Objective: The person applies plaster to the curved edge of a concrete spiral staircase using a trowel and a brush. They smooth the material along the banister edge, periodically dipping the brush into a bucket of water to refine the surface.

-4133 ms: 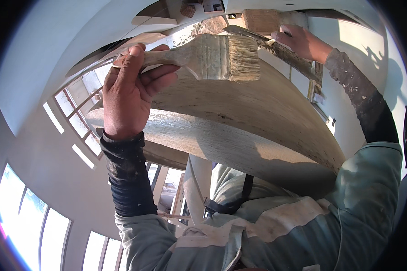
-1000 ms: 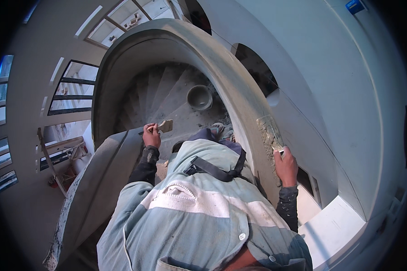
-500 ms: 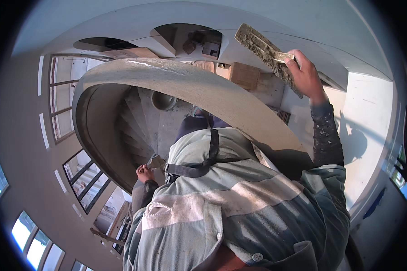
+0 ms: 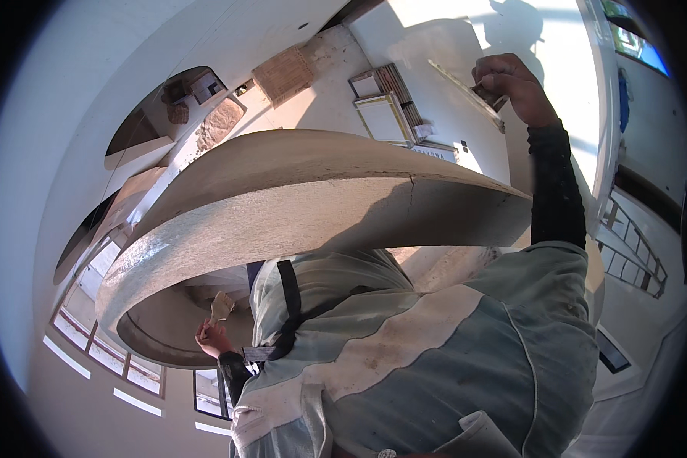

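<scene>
High on the right, my right hand point(image 4: 515, 84) is closed round the handle of a plastering trowel point(image 4: 466, 93), whose long blade is now seen nearly edge-on. It is held out above the far side of a curved plastered parapet wall point(image 4: 267, 217) and is apart from it. Low on the left, my left hand point(image 4: 214, 340) grips a small trowel point(image 4: 221, 307) with a flat, mortar-coloured blade pointing up. That hand is on the near side of the wall, close to my waist. A damp sheen shows on the wall top's left part, and a thin crack runs down its right part.
Beyond the parapet, a lower floor holds a brown box-like stack point(image 4: 282, 76), a heap of rubble point(image 4: 221, 124) and leaning framed panels point(image 4: 384, 118). A ladder point(image 4: 633, 244) stands at the right. Windows point(image 4: 107, 343) line the lower left.
My view has turned to the right, showing more of the floor beyond the parapet. The plastering trowel has turned from showing its mortar-smeared face to nearly edge-on. Both tools stay in my hands.
</scene>
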Action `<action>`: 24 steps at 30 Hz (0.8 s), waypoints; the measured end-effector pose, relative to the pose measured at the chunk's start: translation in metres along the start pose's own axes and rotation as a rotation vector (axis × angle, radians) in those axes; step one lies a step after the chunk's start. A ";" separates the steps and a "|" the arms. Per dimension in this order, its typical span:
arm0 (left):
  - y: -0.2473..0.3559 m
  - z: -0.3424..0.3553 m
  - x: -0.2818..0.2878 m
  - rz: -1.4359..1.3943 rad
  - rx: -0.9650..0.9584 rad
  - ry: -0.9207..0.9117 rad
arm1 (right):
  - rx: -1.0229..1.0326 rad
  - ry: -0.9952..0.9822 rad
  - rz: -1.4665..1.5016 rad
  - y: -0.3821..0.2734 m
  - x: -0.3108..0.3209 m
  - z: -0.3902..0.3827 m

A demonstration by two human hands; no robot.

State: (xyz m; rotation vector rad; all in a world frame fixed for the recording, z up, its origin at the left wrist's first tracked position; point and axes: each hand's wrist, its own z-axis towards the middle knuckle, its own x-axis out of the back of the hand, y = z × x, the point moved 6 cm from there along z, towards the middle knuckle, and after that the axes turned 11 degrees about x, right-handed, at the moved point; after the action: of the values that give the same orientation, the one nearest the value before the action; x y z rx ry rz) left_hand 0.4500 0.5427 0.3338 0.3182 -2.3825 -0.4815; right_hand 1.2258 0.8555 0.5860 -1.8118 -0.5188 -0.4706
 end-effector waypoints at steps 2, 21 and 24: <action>0.009 0.003 -0.012 0.091 -0.005 -0.028 | -0.072 -0.078 0.043 0.025 0.002 -0.006; 0.050 -0.018 -0.011 0.206 0.020 0.012 | 0.132 -1.028 0.360 0.016 -0.163 -0.002; 0.050 -0.020 -0.014 0.190 0.048 0.004 | 0.127 -1.056 0.307 0.024 -0.180 0.005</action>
State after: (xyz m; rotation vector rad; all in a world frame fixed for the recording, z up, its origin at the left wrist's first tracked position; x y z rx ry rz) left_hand 0.4683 0.5872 0.3606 0.1115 -2.3939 -0.3351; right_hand 1.0911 0.8335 0.4656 -1.8677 -0.9172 0.7723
